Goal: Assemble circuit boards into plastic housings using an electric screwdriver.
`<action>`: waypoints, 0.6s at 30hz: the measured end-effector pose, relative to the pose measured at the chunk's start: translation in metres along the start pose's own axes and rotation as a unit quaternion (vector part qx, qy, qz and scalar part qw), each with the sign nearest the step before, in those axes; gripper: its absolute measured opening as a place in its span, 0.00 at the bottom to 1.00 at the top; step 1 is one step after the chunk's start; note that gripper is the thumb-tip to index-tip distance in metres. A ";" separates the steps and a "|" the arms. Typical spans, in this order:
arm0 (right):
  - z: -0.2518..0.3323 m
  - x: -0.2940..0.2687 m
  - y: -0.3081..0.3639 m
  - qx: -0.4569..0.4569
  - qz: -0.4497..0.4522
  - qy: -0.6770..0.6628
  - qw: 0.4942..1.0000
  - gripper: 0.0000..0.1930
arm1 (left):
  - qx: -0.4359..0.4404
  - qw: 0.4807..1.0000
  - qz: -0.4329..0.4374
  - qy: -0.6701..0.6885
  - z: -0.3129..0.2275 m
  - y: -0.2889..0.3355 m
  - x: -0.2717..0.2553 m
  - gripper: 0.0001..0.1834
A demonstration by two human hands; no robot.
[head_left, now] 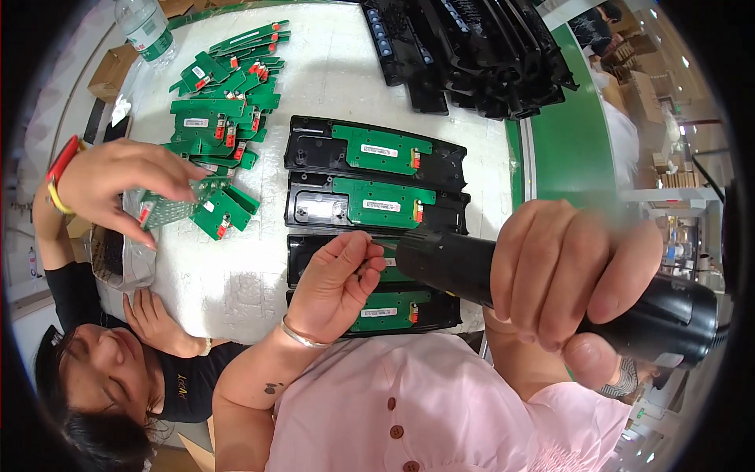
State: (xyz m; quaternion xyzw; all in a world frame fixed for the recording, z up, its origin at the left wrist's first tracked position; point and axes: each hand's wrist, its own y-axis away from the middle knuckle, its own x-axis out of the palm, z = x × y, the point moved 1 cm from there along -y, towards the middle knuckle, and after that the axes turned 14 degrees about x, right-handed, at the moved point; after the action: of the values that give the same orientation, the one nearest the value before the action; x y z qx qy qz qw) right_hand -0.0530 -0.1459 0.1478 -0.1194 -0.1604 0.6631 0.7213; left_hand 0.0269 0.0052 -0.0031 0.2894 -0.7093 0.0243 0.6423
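My right hand [578,275] is wrapped round a black electric screwdriver [448,263], held level with its nose toward the left. My left hand [338,279] is closed in a pinch right at the thin bit; whatever is between the fingertips is too small to tell. Beneath both hands lies a column of black plastic housings. The top housing [314,149] carries a green circuit board [385,149] with a white label and a red-and-white connector, as does the second housing [303,208]. My left hand and the screwdriver partly cover the third housing [299,256].
Loose green circuit boards [200,122] are heaped at the left on the white foam surface [236,291]. Beside them, a co-worker's hand [118,181] holds one board. Black housings [472,55] are stacked at the far right. A plastic bottle [148,35] stands far left.
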 end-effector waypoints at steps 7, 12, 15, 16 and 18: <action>-0.005 0.010 0.000 -0.018 -0.032 0.006 0.999 0.13 | 0.009 1.000 -0.006 0.020 0.000 0.000 -0.002 0.08; -0.008 0.017 0.001 -0.010 -0.084 -0.015 0.996 0.14 | 0.016 0.999 0.028 -0.003 0.001 0.000 -0.005 0.08; -0.011 0.020 0.001 -0.007 -0.105 -0.033 0.994 0.14 | 0.000 1.000 0.024 0.014 -0.002 0.002 -0.007 0.08; -0.013 0.020 0.000 -0.007 -0.103 -0.036 0.994 0.14 | 0.003 1.000 0.022 0.013 -0.003 0.002 -0.007 0.08; -0.016 0.019 -0.002 -0.029 -0.121 -0.052 0.991 0.14 | -0.008 0.999 0.034 0.039 -0.005 0.003 -0.005 0.07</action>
State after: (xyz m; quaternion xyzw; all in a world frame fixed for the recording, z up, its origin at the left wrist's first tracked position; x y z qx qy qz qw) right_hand -0.0436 -0.1265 0.1347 -0.0853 -0.2297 0.5715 0.7832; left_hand 0.0301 0.0114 -0.0059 0.2594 -0.6930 0.0517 0.6707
